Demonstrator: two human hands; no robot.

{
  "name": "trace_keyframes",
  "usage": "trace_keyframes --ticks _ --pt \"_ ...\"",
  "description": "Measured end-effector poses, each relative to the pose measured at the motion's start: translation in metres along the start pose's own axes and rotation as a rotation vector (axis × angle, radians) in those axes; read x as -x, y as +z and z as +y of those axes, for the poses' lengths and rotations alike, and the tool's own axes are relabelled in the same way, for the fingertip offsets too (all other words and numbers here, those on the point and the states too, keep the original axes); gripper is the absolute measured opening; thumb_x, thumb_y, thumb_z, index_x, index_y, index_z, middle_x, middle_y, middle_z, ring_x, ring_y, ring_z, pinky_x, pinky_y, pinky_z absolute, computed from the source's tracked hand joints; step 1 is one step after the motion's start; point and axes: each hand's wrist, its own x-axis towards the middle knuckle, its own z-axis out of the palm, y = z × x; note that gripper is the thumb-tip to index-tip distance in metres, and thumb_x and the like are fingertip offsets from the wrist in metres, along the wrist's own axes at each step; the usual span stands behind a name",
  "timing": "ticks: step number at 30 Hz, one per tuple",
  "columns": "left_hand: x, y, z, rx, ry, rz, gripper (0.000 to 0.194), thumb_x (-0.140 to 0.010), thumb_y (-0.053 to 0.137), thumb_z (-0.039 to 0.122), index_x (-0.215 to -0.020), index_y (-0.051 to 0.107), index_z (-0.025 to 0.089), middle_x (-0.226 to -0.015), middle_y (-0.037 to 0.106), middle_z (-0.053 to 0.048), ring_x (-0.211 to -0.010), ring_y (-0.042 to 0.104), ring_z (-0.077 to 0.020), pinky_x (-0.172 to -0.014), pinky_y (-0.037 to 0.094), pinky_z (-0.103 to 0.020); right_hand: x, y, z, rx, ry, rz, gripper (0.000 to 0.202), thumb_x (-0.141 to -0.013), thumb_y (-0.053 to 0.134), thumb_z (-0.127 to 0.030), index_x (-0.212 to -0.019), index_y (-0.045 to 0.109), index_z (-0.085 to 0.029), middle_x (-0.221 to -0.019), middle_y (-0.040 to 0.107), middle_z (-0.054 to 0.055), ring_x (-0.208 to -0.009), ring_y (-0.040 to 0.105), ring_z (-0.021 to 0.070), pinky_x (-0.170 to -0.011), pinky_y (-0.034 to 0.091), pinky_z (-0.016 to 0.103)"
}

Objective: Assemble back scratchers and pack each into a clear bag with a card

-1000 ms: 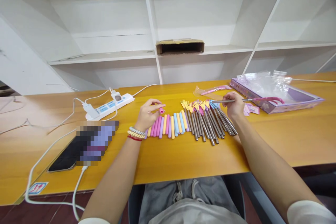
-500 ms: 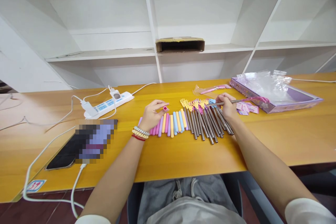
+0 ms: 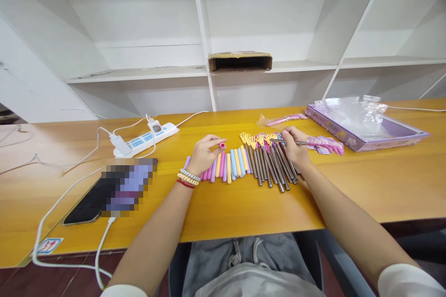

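Between the fingers of my left hand (image 3: 205, 153) is a pink handle tube (image 3: 222, 145), its open end turned to the right. My right hand (image 3: 294, 144) grips the metal rod of a back scratcher with a pink claw head (image 3: 331, 145). The bare rod end points left, toward the tube but apart from it. Below my left hand lies a row of purple, pink, yellow and blue handle tubes (image 3: 228, 168). Beside them is a pile of back scratcher rods (image 3: 270, 167) with yellow, pink and blue claw heads, partly under my right hand.
A purple box lid (image 3: 393, 141) holding clear plastic bags (image 3: 355, 109) sits at right. Pink cards (image 3: 322, 144) and a bagged pink scratcher (image 3: 282, 119) lie nearby. At left are a power strip (image 3: 146, 139), cables and a phone (image 3: 85, 199). White shelves stand behind.
My right hand has moved left with the back scratcher, bringing its rod end closer to the tube. The claw head has dropped lower and turned. My left hand has shifted slightly right.
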Motion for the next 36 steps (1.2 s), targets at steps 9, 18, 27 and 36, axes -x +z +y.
trace_keyframes --ticks 9,18,27,36 --pt "0.003 0.006 0.016 -0.016 -0.032 -0.073 0.029 -0.087 0.050 0.037 -0.096 0.066 0.014 -0.078 0.063 -0.003 -0.077 0.059 -0.0143 -0.075 0.046 -0.027 0.001 0.004 -0.005 0.164 -0.042 0.081 0.029 -0.088 0.043 -0.036 -0.068 0.053 -0.018 -0.062 0.053 0.001 -0.063 0.049 0.0144 -0.062 0.037 0.027" --pt "0.014 0.027 0.038 0.086 -0.073 -0.112 0.033 -0.084 0.053 0.038 -0.108 0.060 0.017 -0.058 0.053 0.005 -0.050 0.046 -0.0072 -0.053 0.039 -0.019 0.013 0.006 -0.023 0.106 -0.028 0.026 0.044 -0.087 0.045 -0.043 -0.052 0.037 -0.019 -0.046 0.035 -0.004 -0.046 0.034 0.0086 -0.049 0.026 0.025" --pt "0.003 0.015 0.021 -0.267 -0.287 -0.011 0.028 -0.083 0.049 0.038 -0.096 0.068 0.021 -0.061 0.062 0.001 -0.059 0.057 -0.0133 -0.062 0.041 -0.025 0.007 0.002 -0.020 -0.128 0.109 -0.017 0.027 -0.085 0.036 -0.028 -0.063 0.049 -0.020 -0.038 0.042 -0.004 -0.038 0.038 0.0114 -0.045 0.031 0.026" --pt "0.001 -0.004 0.001 -0.405 -0.278 -0.222 0.028 -0.080 0.048 0.035 -0.093 0.069 0.023 -0.076 0.069 -0.003 -0.070 0.061 -0.0179 -0.067 0.043 -0.028 0.010 0.005 -0.013 0.049 0.057 -0.085 0.030 -0.088 0.042 -0.037 -0.071 0.058 -0.018 -0.048 0.047 -0.003 -0.049 0.046 0.0120 -0.052 0.034 0.025"
